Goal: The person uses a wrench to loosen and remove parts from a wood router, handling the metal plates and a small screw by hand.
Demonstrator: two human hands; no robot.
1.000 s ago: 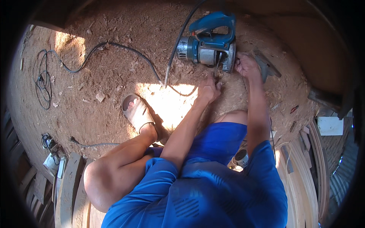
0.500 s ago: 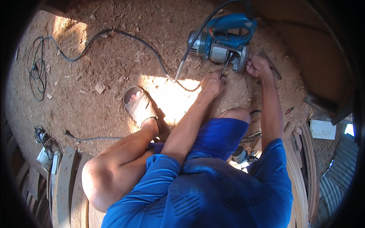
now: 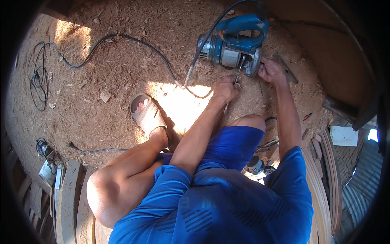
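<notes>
The power tool [image 3: 230, 57] is lying on its side on the ground [image 3: 93, 126], in front of your knees. Your left hand [image 3: 226, 89], just on your side of it, is closing round a slim metal rod [image 3: 240, 69] that is reaching into the gap behind the round base plate [image 3: 254, 64]. Your right hand [image 3: 272, 71] is curling its fingers against that plate's outer face — whether they are gripping anything there, you are hiding from view. You seem to be working at the fitting inside the base; the next move is probably calling for a steady left grip, with the right hand bracing the plate.

The tool is showing ribbed, scuffed silvery metal on its motor and smooth blue casing round its looped handle [image 3: 245, 25]. A dark, rubbery-looking cord [image 3: 206, 40] is arching over the motor. Beyond your right hand, a flat grey piece [image 3: 289, 72] is lying near the tool. Left of the tool, a cable [image 3: 140, 44] is snaking over crumbly brown ground flecked with shavings — and well to your side of it, curved, pale boards [image 3: 319, 195] are stacking edge to edge.
</notes>
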